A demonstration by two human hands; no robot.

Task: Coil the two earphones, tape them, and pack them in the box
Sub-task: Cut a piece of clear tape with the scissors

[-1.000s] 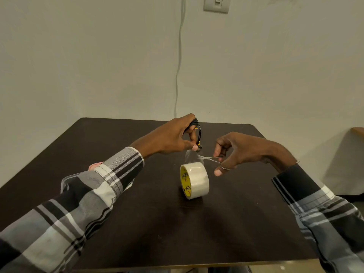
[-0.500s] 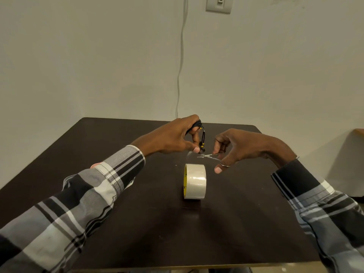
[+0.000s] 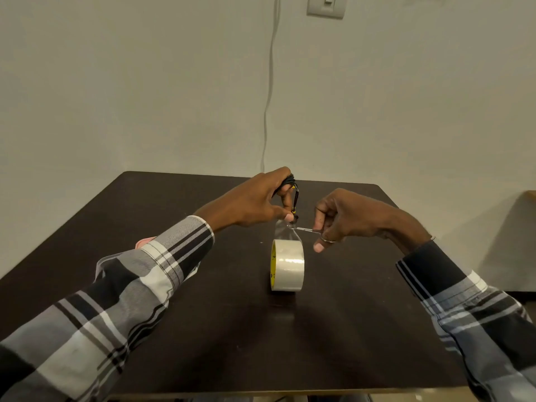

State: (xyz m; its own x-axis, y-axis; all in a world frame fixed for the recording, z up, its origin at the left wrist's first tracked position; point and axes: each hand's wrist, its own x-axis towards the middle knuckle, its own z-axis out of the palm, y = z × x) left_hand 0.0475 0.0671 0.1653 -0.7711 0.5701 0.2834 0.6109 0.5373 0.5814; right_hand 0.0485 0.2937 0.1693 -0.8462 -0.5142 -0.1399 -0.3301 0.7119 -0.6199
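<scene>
My left hand (image 3: 255,198) grips a coiled black earphone (image 3: 292,187) above the middle of the dark table (image 3: 203,329). A strip of clear tape (image 3: 285,232) runs from the earphone down to the tape roll (image 3: 287,264), which stands on edge on the table. My right hand (image 3: 345,217) holds small metal scissors (image 3: 307,229), their blades at the tape strip just under my left thumb. The box (image 3: 145,242) is mostly hidden behind my left sleeve; only a pinkish corner and a clear edge show.
A white cable (image 3: 269,91) hangs down the wall behind the table, below a wall switch (image 3: 327,5). A wooden edge (image 3: 530,194) shows at the far right.
The tape roll has turned to face me edge-on. Both hands have risen slightly, and the scissors have closed in on the tape strip below the earphone.
</scene>
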